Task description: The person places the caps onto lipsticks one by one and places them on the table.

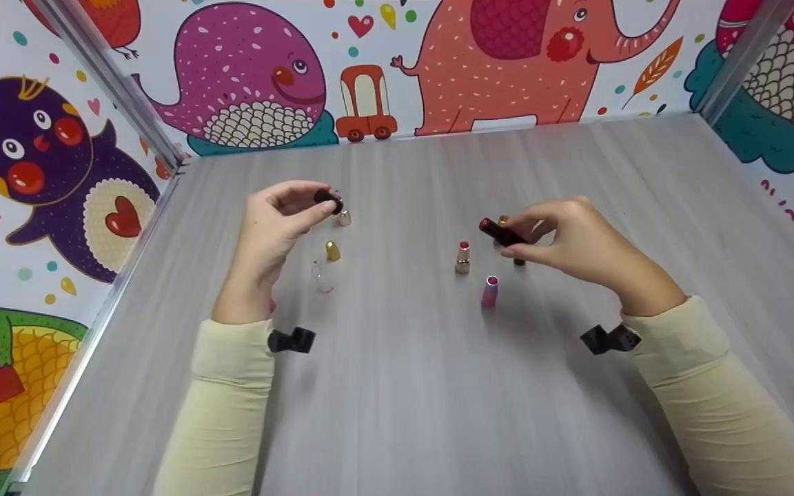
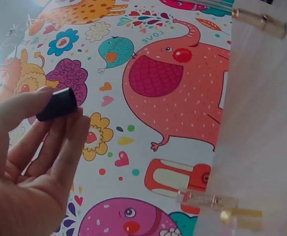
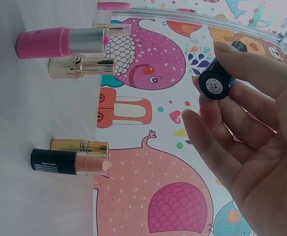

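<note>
Between thumb and fingers, my left hand (image 1: pixel 269 227) pinches a black lipstick cap (image 2: pixel 59 104), raised above the table. My right hand (image 1: pixel 569 238) grips a black lipstick (image 1: pixel 500 233) by its tube, tilted, its red tip toward the left; the round label on its base (image 3: pixel 214 87) faces the right wrist camera. Under and beside the right hand stand a pink lipstick (image 3: pixel 59 42), a gold lipstick with a red tip (image 1: pixel 463 257), a black one with a peach tip (image 3: pixel 54 162) and another gold one (image 3: pixel 79 146). Near the left hand are a gold cap (image 1: pixel 332 250) and a clear cap (image 1: pixel 321 277).
A pale gold cap (image 1: pixel 345 218) stands just beyond the left fingers. The grey wood-grain table (image 1: pixel 397 386) is bounded by printed panels with cartoon animals (image 1: pixel 507 62) at the back and sides. A metal rail (image 1: pixel 100 303) runs along the left edge.
</note>
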Motion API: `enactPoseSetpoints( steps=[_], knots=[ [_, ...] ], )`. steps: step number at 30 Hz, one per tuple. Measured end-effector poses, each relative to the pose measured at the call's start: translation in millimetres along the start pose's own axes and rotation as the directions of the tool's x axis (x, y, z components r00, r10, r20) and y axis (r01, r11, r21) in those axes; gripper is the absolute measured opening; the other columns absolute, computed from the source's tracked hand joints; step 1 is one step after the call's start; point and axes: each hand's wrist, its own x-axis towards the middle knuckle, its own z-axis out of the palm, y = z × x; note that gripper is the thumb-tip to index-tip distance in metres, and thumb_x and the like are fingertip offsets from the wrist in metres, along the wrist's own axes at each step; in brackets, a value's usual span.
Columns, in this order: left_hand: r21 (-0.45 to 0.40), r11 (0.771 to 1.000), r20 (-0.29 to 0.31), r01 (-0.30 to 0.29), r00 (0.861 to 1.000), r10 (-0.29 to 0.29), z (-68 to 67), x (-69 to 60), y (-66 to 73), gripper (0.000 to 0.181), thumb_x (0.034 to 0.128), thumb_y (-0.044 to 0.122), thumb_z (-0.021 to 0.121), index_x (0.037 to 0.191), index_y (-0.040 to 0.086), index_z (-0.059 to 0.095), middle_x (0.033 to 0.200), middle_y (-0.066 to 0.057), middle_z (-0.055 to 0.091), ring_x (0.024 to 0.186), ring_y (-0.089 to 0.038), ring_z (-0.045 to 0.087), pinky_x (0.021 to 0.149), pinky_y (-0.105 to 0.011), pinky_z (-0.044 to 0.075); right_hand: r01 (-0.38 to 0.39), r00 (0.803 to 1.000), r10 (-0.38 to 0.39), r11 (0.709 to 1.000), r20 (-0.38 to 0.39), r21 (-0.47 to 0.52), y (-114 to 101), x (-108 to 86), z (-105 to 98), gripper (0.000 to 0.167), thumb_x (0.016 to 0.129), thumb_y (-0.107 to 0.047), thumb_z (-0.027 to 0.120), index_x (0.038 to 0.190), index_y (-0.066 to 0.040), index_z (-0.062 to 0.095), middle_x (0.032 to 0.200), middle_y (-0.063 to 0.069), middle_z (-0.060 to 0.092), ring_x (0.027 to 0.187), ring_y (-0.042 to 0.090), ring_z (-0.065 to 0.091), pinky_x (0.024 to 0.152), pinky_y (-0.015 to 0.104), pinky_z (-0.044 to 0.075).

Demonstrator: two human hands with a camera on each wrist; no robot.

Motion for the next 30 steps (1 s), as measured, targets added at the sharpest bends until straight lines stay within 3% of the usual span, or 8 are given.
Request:
enactPoseSetpoints(
  steps=[2, 6, 12, 14, 21, 24, 30],
  knots=[
    [0.114, 0.993, 0.001, 0.031, 1.000, -0.031, -11.7, -3.1, -0.8, 0.030, 0.0932, 0.012, 0.085, 0.119, 0.000, 0.077, 0.109, -0.005, 0.076, 0.103, -0.020, 0.070, 0.088, -0.027, 0.058, -0.007, 1.000, 0.007, 1.000, 0.000, -0.005, 0, 0.6, 0, 0.029, 0.082, -0.008, 0.093, 0.109, -0.007, 0.083, 0.095, 0.001, 0.081, 0.083, 0.017, 0.073, 0.070, 0.023, 0.055],
    [0.279, 0.956, 0.002, 0.094, 0.995, -0.099, -34.5, -8.9, -5.3, 0.034, 0.0934, 0.015, 0.085, 0.121, -0.001, 0.075, 0.115, -0.010, 0.074, 0.106, -0.018, 0.069, 0.088, -0.023, 0.058, -0.020, 1.000, 0.020, 1.000, 0.006, -0.008, -1, 0.7, -1, 0.028, 0.083, -0.010, 0.093, 0.110, -0.007, 0.083, 0.097, 0.002, 0.081, 0.084, 0.017, 0.073, 0.069, 0.024, 0.055],
    [0.420, 0.885, -0.039, 0.202, 0.978, -0.205, -56.4, -11.4, -25.4, 0.036, 0.0948, 0.018, 0.084, 0.126, 0.002, 0.074, 0.123, -0.015, 0.073, 0.112, -0.023, 0.068, 0.084, -0.017, 0.057, -0.035, 0.999, 0.035, 0.999, 0.015, -0.007, -2, -0.2, -2, 0.028, 0.084, -0.012, 0.093, 0.110, -0.008, 0.083, 0.098, 0.002, 0.081, 0.087, 0.018, 0.073, 0.072, 0.019, 0.053],
    [0.467, 0.858, -0.037, 0.213, 0.974, -0.222, -61.4, -11.7, -34.0, 0.035, 0.0951, 0.016, 0.084, 0.125, 0.001, 0.074, 0.123, -0.016, 0.073, 0.112, -0.025, 0.067, 0.084, -0.018, 0.056, -0.037, 0.999, 0.037, 0.999, 0.016, -0.007, -3, -0.5, -3, 0.028, 0.085, -0.014, 0.093, 0.110, -0.009, 0.083, 0.099, 0.002, 0.081, 0.088, 0.018, 0.073, 0.072, 0.019, 0.054],
    [0.617, 0.761, 0.007, 0.202, 0.965, -0.262, -70.6, -14.6, -65.1, 0.028, 0.0946, 0.011, 0.082, 0.120, 0.001, 0.076, 0.117, -0.019, 0.073, 0.106, -0.030, 0.065, 0.094, -0.038, 0.053, -0.040, 0.999, 0.040, 0.999, 0.028, -0.001, -1, 0.5, -1, 0.027, 0.085, -0.014, 0.093, 0.110, -0.010, 0.084, 0.099, 0.002, 0.081, 0.088, 0.018, 0.073, 0.074, 0.020, 0.055],
    [0.644, 0.745, 0.049, 0.176, 0.962, -0.270, -72.3, -14.0, -75.8, 0.028, 0.0917, 0.008, 0.084, 0.117, -0.001, 0.077, 0.113, -0.019, 0.074, 0.104, -0.030, 0.065, 0.093, -0.040, 0.053, -0.046, 0.999, 0.046, 0.999, 0.029, 0.004, -1, 0.2, -2, 0.027, 0.086, -0.016, 0.092, 0.111, -0.011, 0.084, 0.100, 0.002, 0.081, 0.089, 0.018, 0.073, 0.073, 0.019, 0.054],
    [0.681, 0.725, 0.137, 0.106, 0.954, -0.268, -72.5, -8.8, -87.6, 0.024, 0.0856, 0.004, 0.087, 0.107, -0.002, 0.078, 0.100, -0.014, 0.074, 0.092, -0.024, 0.064, 0.081, -0.032, 0.049, -0.009, 1.000, 0.009, 1.000, 0.006, 0.002, 0, -0.1, -5, 0.025, 0.084, -0.010, 0.093, 0.108, -0.011, 0.084, 0.096, -0.002, 0.081, 0.086, 0.014, 0.072, 0.076, 0.017, 0.055]
  ],
)
